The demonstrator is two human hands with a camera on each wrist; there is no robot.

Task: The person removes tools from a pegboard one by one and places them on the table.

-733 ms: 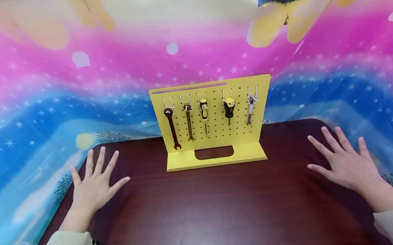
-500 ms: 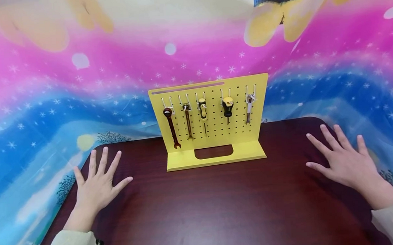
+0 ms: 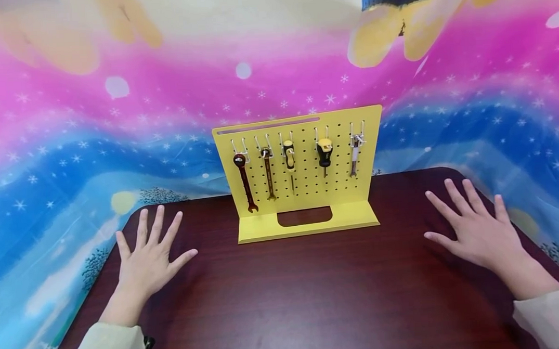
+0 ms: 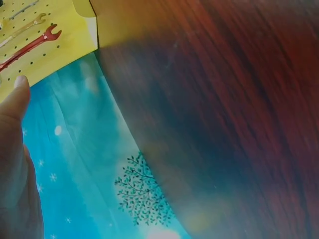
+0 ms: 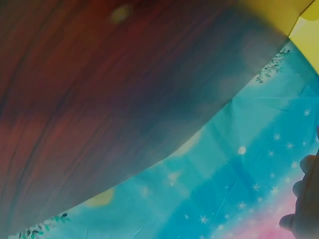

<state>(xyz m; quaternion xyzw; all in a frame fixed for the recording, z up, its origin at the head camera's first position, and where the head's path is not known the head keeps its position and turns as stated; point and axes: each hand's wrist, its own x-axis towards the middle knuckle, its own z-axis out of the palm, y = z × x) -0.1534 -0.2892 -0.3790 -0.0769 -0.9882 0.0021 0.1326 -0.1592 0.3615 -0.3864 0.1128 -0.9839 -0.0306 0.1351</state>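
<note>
My left hand is spread at the left side of the table, fingers straight and holding nothing. On the other side my right hand is spread the same way, also holding nothing. Between them, further back, stands a yellow pegboard. From its hooks hang a large reddish combination wrench, a smaller combination wrench, a slim yellow-black screwdriver, a stubby yellow-black screwdriver and a small wrench with a white band. Both hands are apart from the board.
A dark red-brown wooden table with rounded back corners lies under the board. Behind and beside it hangs a colourful cloth with snowflakes. The left wrist view shows the table edge meeting the cloth.
Both hands have shifted slightly inward, the left to the right and the right to the left, with fingers still spread. The tools and board have stayed in place.
</note>
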